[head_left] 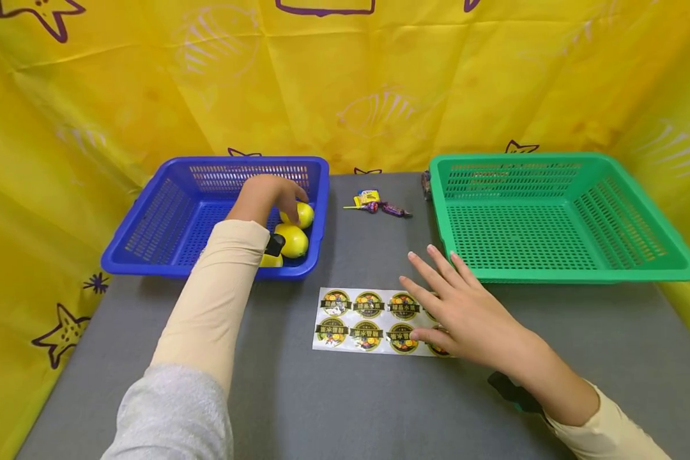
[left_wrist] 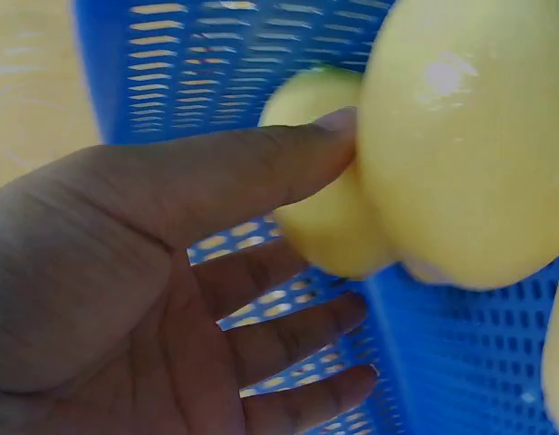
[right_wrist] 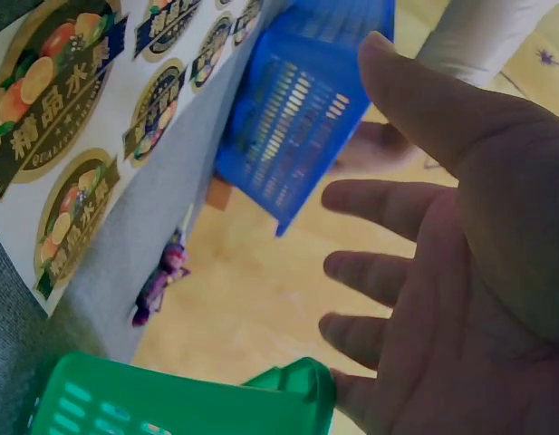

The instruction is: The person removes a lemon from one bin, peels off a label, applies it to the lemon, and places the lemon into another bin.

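Observation:
Inside the blue basket [head_left: 287, 273], my left hand [head_left: 270, 195] reaches down over the farthest lemon [head_left: 305, 216]. In the left wrist view its thumb [left_wrist: 261, 168] and loosely extended fingers are spread around that lemon [left_wrist: 338, 236], not closed on it. A second lemon [head_left: 292, 241] lies nearer, and a third [head_left: 271, 260] is partly hidden by the forearm. My right hand [head_left: 466, 310] is spread, fingers apart, over the right end of a sheet of round fruit stickers [head_left: 368, 335], hiding some of them. Nothing is between its fingers in the right wrist view.
A green basket [head_left: 552, 275] stands at the right, its near-left rim close to my right fingertips. Between the baskets lie a lollipop [head_left: 372, 207] and several wrapped sweets [head_left: 395, 209]. A dark packet [head_left: 426, 185] sits against the green basket. Yellow patterned cloth [head_left: 379, 76] hangs behind the grey table.

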